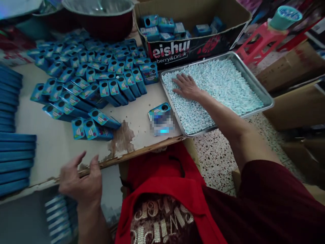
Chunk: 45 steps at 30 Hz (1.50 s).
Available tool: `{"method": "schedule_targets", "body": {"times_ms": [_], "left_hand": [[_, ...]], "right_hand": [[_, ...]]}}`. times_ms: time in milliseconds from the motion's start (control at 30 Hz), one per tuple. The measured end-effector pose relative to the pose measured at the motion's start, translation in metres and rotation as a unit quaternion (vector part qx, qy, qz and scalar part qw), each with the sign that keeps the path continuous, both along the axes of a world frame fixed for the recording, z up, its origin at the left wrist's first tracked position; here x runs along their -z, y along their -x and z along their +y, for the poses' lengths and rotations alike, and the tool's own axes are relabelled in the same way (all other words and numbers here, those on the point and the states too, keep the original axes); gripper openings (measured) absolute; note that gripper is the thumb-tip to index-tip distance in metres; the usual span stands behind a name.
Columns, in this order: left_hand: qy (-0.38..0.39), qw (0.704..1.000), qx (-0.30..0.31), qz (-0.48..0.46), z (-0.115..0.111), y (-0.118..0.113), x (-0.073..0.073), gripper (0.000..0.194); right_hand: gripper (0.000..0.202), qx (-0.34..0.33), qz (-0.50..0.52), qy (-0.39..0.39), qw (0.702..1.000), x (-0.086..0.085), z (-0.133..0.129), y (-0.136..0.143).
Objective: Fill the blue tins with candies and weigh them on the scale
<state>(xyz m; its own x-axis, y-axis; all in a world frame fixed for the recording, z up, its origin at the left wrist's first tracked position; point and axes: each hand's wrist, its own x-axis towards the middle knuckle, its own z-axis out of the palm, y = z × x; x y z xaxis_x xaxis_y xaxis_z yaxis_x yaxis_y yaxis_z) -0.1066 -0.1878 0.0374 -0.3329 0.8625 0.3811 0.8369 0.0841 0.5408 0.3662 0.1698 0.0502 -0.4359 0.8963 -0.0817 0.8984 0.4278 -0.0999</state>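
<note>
My right hand [186, 86] lies palm down, fingers spread, on the small pale blue candies [218, 84] that fill a metal tray [269, 101]. My left hand [82, 178] hovers at the table's front edge, thumb and forefinger apart with nothing between them. A single small blue box [159, 110] with a round hole in its top stands beside the tray, its lower part blurred out. To its left many similar blue boxes [124, 86] stand in uneven rows, dark round holes facing up.
Stacks of flat blue cartons [16, 149] sit at the left. Behind the tray stands a cardboard box [172, 51] holding more small boxes, with a metal bowl [99, 8] left of it. At the right are a red stool [261, 42] bearing a blue cup [284, 20], and cartons [291, 67].
</note>
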Motion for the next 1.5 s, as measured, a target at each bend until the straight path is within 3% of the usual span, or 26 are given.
{"method": "schedule_targets", "body": {"times_ms": [100, 200, 333, 433, 467, 533, 600, 633, 667, 733, 800, 867, 900, 967, 1033, 1100, 1200, 1300, 1400, 1500], "left_hand": [[-0.072, 0.997, -0.029, 0.031, 0.01, -0.04, -0.006, 0.051], [-0.095, 0.995, 0.006, 0.013, 0.029, -0.075, -0.006, 0.032], [-0.094, 0.992, 0.084, -0.029, 0.066, -0.108, -0.004, 0.031], [-0.073, 0.985, 0.146, -0.063, 0.102, -0.126, -0.004, 0.052], [-0.067, 0.981, 0.164, -0.074, 0.114, -0.132, -0.003, 0.061], [-0.057, 0.975, 0.191, -0.099, 0.136, -0.145, -0.001, 0.076], [-0.032, 0.968, 0.208, -0.139, 0.155, -0.16, 0.002, 0.075], [-0.015, 0.962, 0.218, -0.163, 0.164, -0.167, 0.002, 0.067], [0.001, 0.956, 0.226, -0.184, 0.171, -0.174, 0.001, 0.058], [0.014, 0.949, 0.244, -0.201, 0.187, -0.185, -0.007, 0.041], [-0.009, 0.949, 0.263, -0.174, 0.202, -0.196, -0.023, 0.038], [-0.044, 0.947, 0.288, -0.131, 0.218, -0.206, -0.042, 0.04], [-0.056, 0.945, 0.302, -0.115, 0.226, -0.213, -0.05, 0.042], [-0.068, 0.938, 0.324, -0.1, 0.239, -0.227, -0.061, 0.043], [-0.069, 0.933, 0.34, -0.096, 0.25, -0.242, -0.062, 0.043], [-0.067, 0.932, 0.343, -0.096, 0.256, -0.256, -0.057, 0.042], [-0.064, 0.935, 0.334, -0.097, 0.26, -0.271, -0.043, 0.041], [-0.059, 0.935, 0.335, -0.104, 0.26, -0.279, -0.034, 0.04], [-0.049, 0.933, 0.341, -0.105, 0.262, -0.283, -0.033, 0.041], [-0.048, 0.933, 0.34, -0.106, 0.263, -0.285, -0.036, 0.04]], "right_hand": [[0.071, -0.018, -0.008, -0.015, 1.0, 0.002, -0.005, -0.006], [0.06, -0.032, -0.005, -0.015, 0.999, -0.004, -0.028, -0.022], [0.051, -0.026, -0.003, -0.005, 1.0, -0.005, -0.061, -0.034], [0.048, 0.068, 0.094, -0.008, 0.993, 0.0, -0.065, -0.032], [0.05, 0.117, 0.173, -0.005, 0.978, 0.001, -0.062, -0.032], [0.055, 0.202, 0.363, 0.029, 0.909, 0.001, -0.053, -0.034], [0.057, 0.234, 0.492, 0.077, 0.835, -0.001, -0.044, -0.039], [0.058, 0.231, 0.514, 0.095, 0.82, -0.003, -0.042, -0.042], [0.058, 0.219, 0.512, 0.107, 0.823, -0.005, -0.042, -0.044], [0.065, 0.186, 0.466, 0.101, 0.859, -0.011, -0.046, -0.044], [0.074, 0.145, 0.415, 0.078, 0.895, -0.019, -0.051, -0.04], [0.078, 0.11, 0.427, 0.046, 0.897, -0.029, -0.053, -0.033], [0.077, 0.102, 0.465, 0.033, 0.879, -0.035, -0.052, -0.029], [0.077, 0.116, 0.573, 0.022, 0.811, -0.047, -0.047, -0.02], [0.082, 0.159, 0.658, 0.019, 0.736, -0.058, -0.041, -0.009], [0.09, 0.196, 0.696, 0.017, 0.691, -0.066, -0.039, 0.003], [0.094, 0.21, 0.721, 0.023, 0.66, -0.074, -0.047, 0.019], [0.093, 0.221, 0.716, 0.024, 0.662, -0.073, -0.056, 0.025], [0.09, 0.241, 0.715, 0.024, 0.656, -0.062, -0.051, 0.014], [0.081, 0.249, 0.754, 0.041, 0.606, -0.046, -0.032, -0.013]]}}
